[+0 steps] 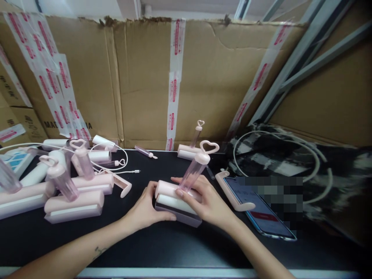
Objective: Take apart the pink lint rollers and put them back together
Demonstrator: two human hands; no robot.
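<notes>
A pink lint roller [171, 190] with a white roll, a translucent handle and a heart-shaped loop is held over the black table [130, 248], its handle pointing up. My left hand [145, 207] grips its left end, thumb along the lower front edge. My right hand [207, 199] wraps around the right end by the base of the handle, thumb on top. Whether the roller touches the table is unclear. Right of my right hand, a pink U-shaped bracket [229, 193] leans against a phone [270, 221]. Another lint roller [188, 151] stands behind.
Several lint rollers [74, 203] and white rolls crowd the left side. A white cable [128, 171] and a second pink bracket [123, 186] lie beside them. At the back are a loose handle [143, 151] and a cardboard wall [145, 85]. A coiled tube [316, 166] lies right.
</notes>
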